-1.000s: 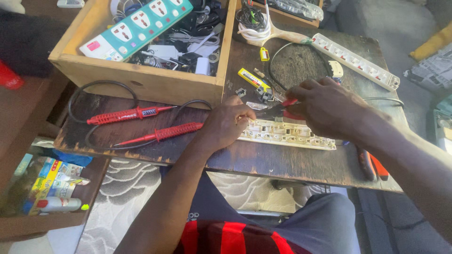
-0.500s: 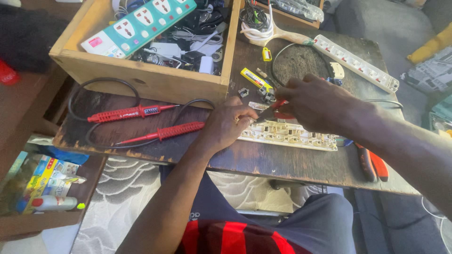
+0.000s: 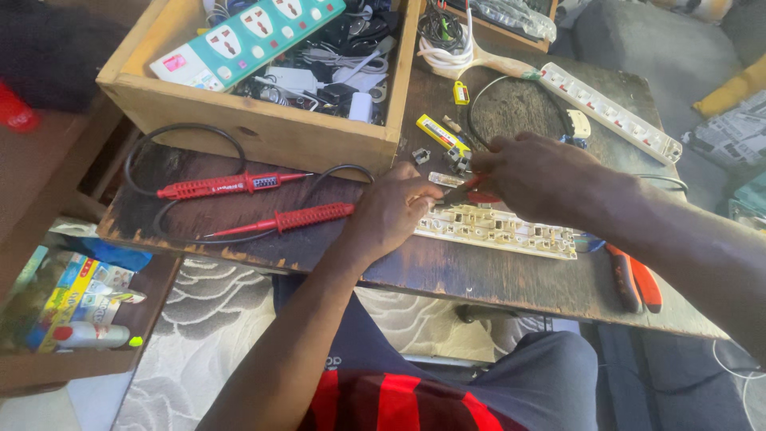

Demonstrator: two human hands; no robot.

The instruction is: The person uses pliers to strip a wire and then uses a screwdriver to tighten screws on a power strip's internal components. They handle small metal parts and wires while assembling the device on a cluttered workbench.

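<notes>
Left hand (image 3: pixel 395 211) pins the opened strip (image 3: pixel 499 231) on the table (image 3: pixel 479 275) while right hand (image 3: pixel 535 175) grips red pliers (image 3: pixel 471 191) at its end, apparently working a contact, needing steady aim.

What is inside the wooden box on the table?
The wooden box holds a teal power strip lying over tangled cables and plugs. Whatever lies beneath them is covered.

Two probes (image 3: pixel 263 203) lie left of the opened power strip (image 3: pixel 499 231) — a wooden box (image 3: pixel 263 132) behind them, pliers (image 3: pixel 634 275) seemingly right of it.
</notes>
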